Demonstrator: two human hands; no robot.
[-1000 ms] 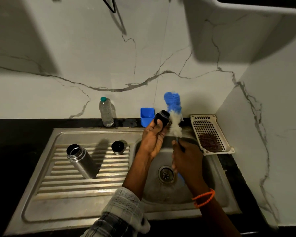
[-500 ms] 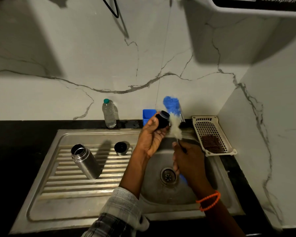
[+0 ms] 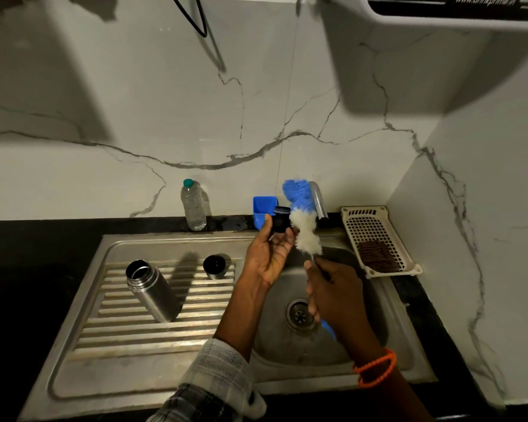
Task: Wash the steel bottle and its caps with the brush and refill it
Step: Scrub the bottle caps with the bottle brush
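Over the sink basin, the left hand is pinching a small black cap in its fingers while the right hand is gripping the brush, bristles touching the cap. The steel bottle and another cap are standing on the drainboard left of the basin.

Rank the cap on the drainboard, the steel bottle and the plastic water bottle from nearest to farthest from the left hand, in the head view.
From the left hand:
1. Cap, on the drainboard just to its left.
2. Plastic water bottle, by the wall, up-left.
3. Steel bottle, farther left on the drainboard.
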